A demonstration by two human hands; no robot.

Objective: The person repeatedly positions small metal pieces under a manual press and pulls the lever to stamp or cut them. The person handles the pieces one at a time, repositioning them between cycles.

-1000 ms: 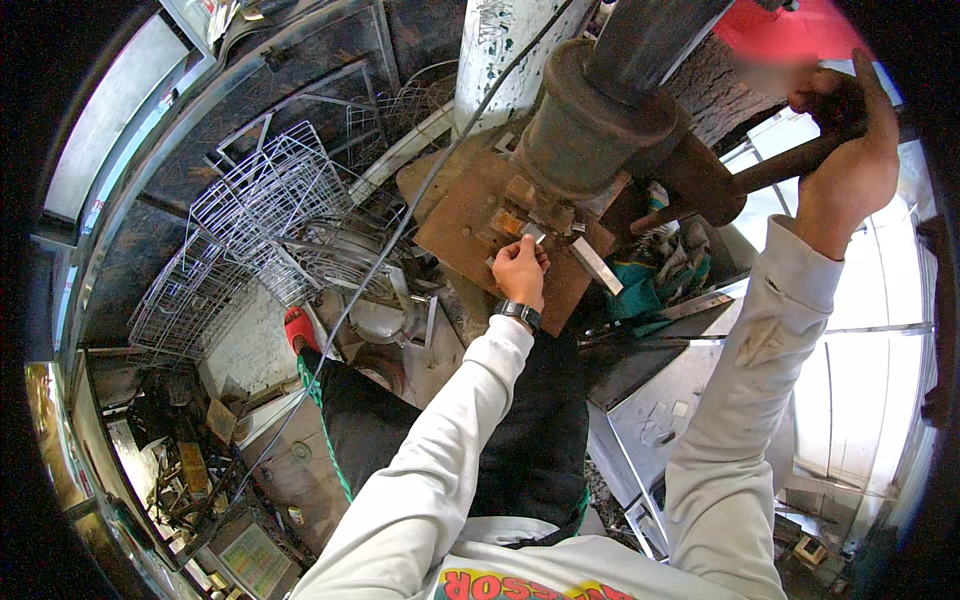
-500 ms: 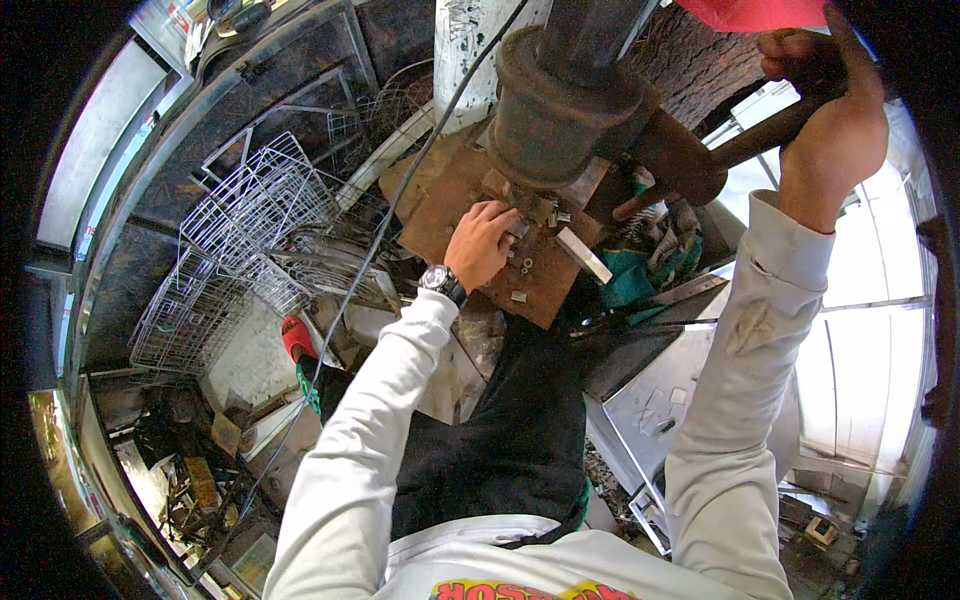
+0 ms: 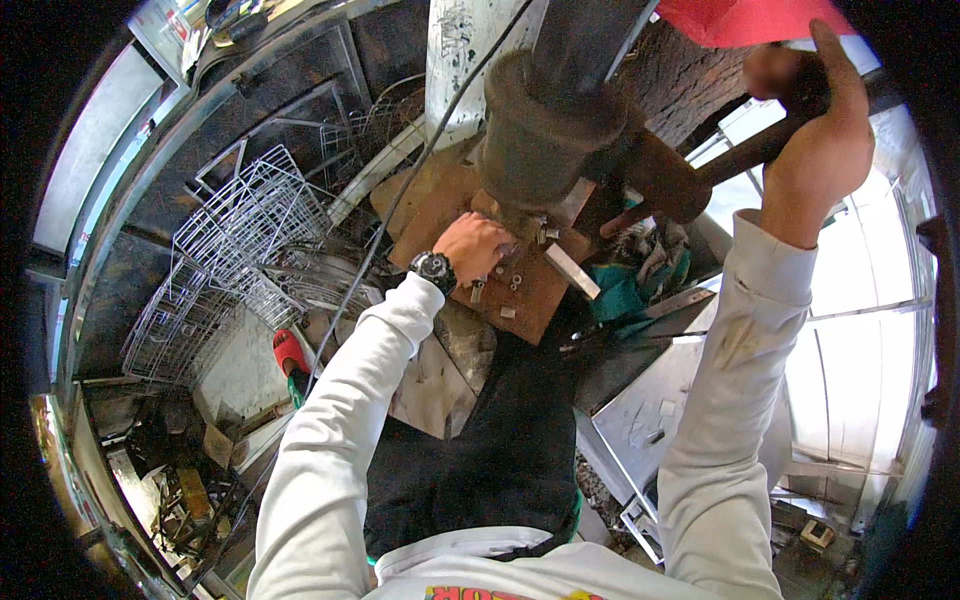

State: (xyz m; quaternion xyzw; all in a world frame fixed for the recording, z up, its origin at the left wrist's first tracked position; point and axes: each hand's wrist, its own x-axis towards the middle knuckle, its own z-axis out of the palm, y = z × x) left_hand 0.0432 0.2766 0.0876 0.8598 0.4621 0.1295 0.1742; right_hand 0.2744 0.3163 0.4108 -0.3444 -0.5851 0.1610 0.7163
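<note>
My left hand, with a black watch at the wrist, is over a rusty brown plate below the heavy metal column of a press. Its fingers are bent together around a small grey metal piece, mostly hidden by them. Small metal pieces and a nut-like ring lie by this hand. A pale rectangular bar rests on the plate's right side. Up at the right, my right hand is wrapped around the dark end of the press's lever.
Wire racks are stacked at the left. A thin dark cable crosses in front of them. Green and grey cloth lies right of the plate. A red sheet hangs above my right hand. A foot in a red shoe shows at the left.
My left hand has turned slightly and drawn a little left from under the press. My right hand stays on the lever, a bit lower in view. The whole view has shifted slightly.
</note>
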